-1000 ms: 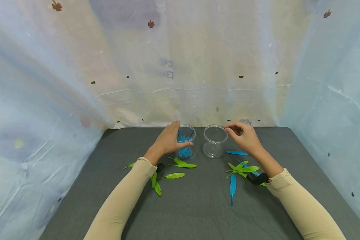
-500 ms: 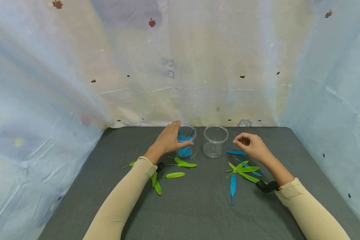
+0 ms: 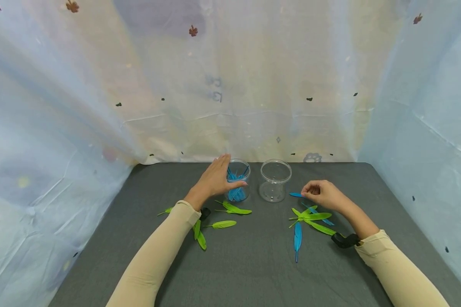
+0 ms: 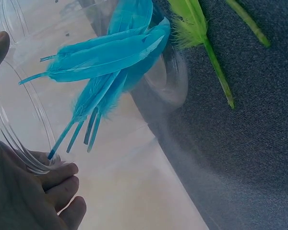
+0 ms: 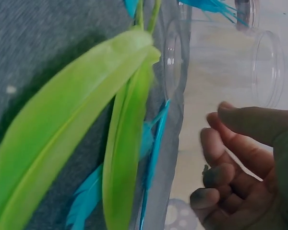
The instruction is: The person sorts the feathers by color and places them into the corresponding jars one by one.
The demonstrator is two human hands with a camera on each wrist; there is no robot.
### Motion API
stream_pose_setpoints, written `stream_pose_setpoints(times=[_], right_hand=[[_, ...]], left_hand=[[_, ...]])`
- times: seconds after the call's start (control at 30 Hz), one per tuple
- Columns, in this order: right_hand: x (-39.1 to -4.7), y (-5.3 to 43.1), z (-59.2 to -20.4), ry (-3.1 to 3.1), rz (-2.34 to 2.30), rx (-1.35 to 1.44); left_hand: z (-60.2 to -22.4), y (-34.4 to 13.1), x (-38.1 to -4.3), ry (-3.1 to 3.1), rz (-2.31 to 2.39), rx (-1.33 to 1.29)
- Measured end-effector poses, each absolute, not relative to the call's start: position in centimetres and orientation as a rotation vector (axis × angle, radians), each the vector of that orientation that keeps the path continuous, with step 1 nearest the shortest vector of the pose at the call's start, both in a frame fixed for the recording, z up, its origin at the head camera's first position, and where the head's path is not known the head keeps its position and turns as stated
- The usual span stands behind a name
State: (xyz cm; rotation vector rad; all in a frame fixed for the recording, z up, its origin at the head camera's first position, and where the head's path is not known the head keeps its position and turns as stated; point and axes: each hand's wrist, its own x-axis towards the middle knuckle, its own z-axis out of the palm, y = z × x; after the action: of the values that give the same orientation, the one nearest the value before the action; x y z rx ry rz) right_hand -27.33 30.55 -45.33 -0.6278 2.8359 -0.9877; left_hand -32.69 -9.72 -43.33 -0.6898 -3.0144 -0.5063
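Observation:
My left hand (image 3: 214,178) holds a clear jar (image 3: 248,187) near its rim, with the thumb in front and the fingers reaching round the far side. Inside that jar stand several blue feathers (image 4: 105,52), quills pointing up. My right hand (image 3: 323,195) hovers just over a blue feather (image 3: 295,195) on the table, its fingers loosely curled and nothing between them. In the right wrist view, that feather (image 5: 152,158) lies apart from the fingertips. A second clear jar (image 3: 275,182), holding nothing visible, stands between the hands.
Green feathers (image 3: 221,224) lie beside the left forearm. More green feathers (image 3: 316,216) overlap a blue one near the right wrist, and another blue feather (image 3: 297,236) lies closer to the front. A patterned curtain (image 3: 253,106) hangs behind the grey table (image 3: 246,273).
My right hand has moved from the second jar's rim to the right, then down toward the blue feather beside it. The left hand and both jars have stayed put.

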Motion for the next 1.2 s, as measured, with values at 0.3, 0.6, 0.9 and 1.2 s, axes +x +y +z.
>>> stream_pose_setpoints(times=[0.3,0.6,0.9,1.2], right_hand=[[-27.6,30.9,-46.3,2.72,-0.912,-0.594],[-27.8,30.9,-46.6,2.664,-0.883,-0.635],[-27.9,30.7,-46.8,2.644,-0.897,-0.662],[-27.6,30.3,-46.8,2.633,-0.922,-0.663]], left_hand=[[-43.4,-9.7,-32.6,-3.012,-0.53,-0.694],[-43.5,-9.7,-32.7,-3.015,-0.523,-0.698],[-43.1,-9.8,-32.6,-3.037,-0.516,-0.691],[-43.2,-9.7,-32.5,-3.035,-0.512,-0.684]])
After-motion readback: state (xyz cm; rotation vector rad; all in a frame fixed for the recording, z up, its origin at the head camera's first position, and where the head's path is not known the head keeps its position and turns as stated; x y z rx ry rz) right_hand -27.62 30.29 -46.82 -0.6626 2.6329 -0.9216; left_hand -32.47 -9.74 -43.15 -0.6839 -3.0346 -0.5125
